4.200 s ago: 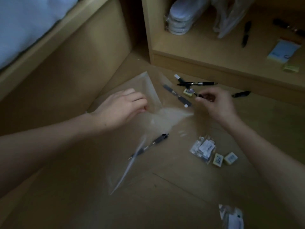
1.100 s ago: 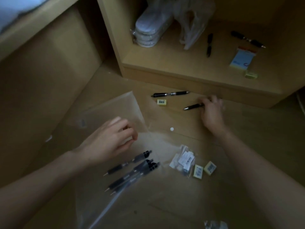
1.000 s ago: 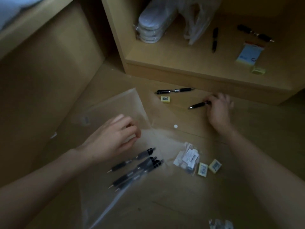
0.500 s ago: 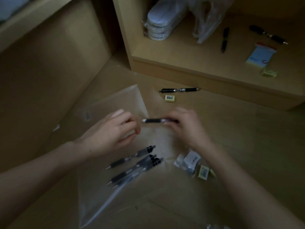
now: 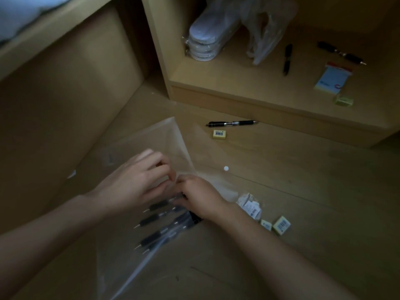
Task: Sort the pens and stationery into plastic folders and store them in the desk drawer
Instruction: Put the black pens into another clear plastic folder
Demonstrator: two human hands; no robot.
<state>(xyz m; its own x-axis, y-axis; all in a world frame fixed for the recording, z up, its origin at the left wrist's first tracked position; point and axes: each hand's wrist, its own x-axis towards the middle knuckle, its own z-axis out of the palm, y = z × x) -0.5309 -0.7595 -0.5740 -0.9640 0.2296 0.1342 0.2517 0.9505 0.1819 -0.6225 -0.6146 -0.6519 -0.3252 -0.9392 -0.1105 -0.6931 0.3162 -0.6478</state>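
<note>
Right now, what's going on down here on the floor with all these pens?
A person is filling a clear plastic folder on the floor. The left hand holds its opening up while the right hand reaches in at the mouth, where several black pens already lie inside. Whether the right hand grips a pen is hidden. One more pen and a small eraser lie loose on the floor by the shelf, and other erasers sit beside the right wrist.
</note>
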